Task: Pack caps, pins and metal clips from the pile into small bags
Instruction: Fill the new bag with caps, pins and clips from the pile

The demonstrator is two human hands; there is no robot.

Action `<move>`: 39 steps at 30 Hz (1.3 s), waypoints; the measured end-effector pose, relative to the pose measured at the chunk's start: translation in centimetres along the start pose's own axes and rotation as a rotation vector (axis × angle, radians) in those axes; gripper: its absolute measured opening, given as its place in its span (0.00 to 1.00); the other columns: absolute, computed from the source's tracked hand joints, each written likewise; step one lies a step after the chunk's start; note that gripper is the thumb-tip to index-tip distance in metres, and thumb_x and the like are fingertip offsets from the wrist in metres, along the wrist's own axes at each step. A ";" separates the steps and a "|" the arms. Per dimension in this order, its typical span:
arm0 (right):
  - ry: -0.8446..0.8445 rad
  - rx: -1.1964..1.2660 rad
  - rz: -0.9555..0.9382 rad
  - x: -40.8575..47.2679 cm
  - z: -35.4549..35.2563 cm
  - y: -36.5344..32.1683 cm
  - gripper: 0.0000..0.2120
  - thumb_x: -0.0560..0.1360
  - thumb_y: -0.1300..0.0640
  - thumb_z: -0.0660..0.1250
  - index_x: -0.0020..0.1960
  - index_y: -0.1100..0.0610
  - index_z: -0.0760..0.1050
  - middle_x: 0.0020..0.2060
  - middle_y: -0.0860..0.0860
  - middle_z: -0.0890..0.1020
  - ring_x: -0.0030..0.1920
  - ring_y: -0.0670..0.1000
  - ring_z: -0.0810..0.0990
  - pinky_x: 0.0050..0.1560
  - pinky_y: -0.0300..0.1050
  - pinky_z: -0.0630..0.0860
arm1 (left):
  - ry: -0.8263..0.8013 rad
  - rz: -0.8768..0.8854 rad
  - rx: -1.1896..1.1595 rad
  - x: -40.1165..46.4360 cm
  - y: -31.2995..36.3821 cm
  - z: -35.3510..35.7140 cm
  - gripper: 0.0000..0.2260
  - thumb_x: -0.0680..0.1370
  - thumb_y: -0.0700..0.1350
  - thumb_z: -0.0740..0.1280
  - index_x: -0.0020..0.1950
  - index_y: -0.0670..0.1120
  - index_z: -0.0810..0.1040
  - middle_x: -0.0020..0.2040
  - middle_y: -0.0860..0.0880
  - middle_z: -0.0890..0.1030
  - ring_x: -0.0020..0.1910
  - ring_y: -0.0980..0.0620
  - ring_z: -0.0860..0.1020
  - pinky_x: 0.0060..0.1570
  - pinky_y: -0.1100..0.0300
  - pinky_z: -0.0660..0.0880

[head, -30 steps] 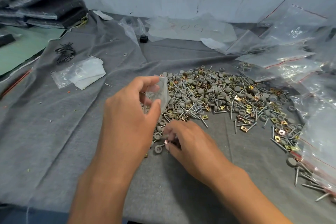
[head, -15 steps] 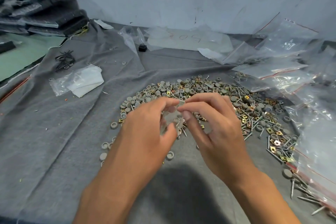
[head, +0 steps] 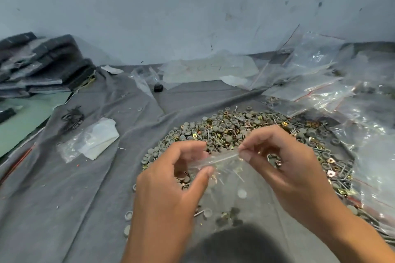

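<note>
Small bag (head: 222, 168) pinched in left hand (head: 168, 179) and right hand (head: 286, 168) grip, contents blurred, pile (head: 241, 128) partly hidden

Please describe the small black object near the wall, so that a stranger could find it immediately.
Start at the grey cloth covering the table, then go beyond the pile of caps, pins and clips toward the wall. The small black block sits there beside crumpled clear plastic; it alone is solid, dark and boxy.

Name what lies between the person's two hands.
In the head view, the top edge of a small clear plastic bag stretches between the left hand and right hand, both pinching it.
</note>
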State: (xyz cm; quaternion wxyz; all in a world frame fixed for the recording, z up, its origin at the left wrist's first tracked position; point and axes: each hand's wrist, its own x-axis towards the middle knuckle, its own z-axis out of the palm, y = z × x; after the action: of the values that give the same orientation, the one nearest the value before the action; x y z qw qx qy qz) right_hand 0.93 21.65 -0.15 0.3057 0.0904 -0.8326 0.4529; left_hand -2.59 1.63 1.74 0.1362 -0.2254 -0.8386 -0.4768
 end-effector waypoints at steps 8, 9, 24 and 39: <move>-0.099 0.054 0.224 -0.4 -0.8 0.4 0.12 0.72 0.49 0.70 0.53 0.41 0.71 0.46 0.37 0.83 0.46 0.41 0.82 0.44 0.32 0.77 | -0.065 -0.077 -0.061 0.1 -0.5 1.0 0.16 0.70 0.44 0.77 0.52 0.62 0.80 0.43 0.64 0.84 0.45 0.63 0.83 0.47 0.62 0.75; -0.098 0.071 0.231 -0.5 -0.8 0.3 0.10 0.73 0.49 0.70 0.52 0.42 0.71 0.46 0.37 0.83 0.47 0.41 0.82 0.45 0.33 0.77 | -0.071 -0.076 -0.063 0.1 -0.3 1.1 0.16 0.70 0.45 0.77 0.52 0.63 0.80 0.43 0.64 0.84 0.45 0.63 0.83 0.47 0.62 0.75; -0.176 0.085 0.179 -1.3 -0.6 0.0 0.15 0.77 0.51 0.71 0.56 0.38 0.69 0.48 0.39 0.83 0.53 0.47 0.82 0.49 0.41 0.77 | -0.147 -0.004 -0.035 -0.1 0.5 2.1 0.17 0.70 0.50 0.75 0.53 0.65 0.75 0.44 0.63 0.84 0.32 0.56 0.80 0.25 0.69 0.68; -0.134 0.202 0.218 -1.0 -1.2 0.1 0.14 0.75 0.51 0.70 0.55 0.37 0.71 0.47 0.43 0.83 0.50 0.48 0.81 0.44 0.38 0.77 | -0.119 -0.089 -0.102 0.0 -0.2 1.9 0.18 0.69 0.49 0.77 0.52 0.64 0.75 0.42 0.62 0.85 0.48 0.63 0.83 0.51 0.50 0.76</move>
State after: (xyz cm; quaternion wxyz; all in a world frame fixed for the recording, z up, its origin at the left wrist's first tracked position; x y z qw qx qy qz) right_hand 2.17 22.56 -0.34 0.1879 0.0599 -0.8062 0.5578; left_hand -2.71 3.18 0.68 0.0530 -0.2226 -0.8290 -0.5103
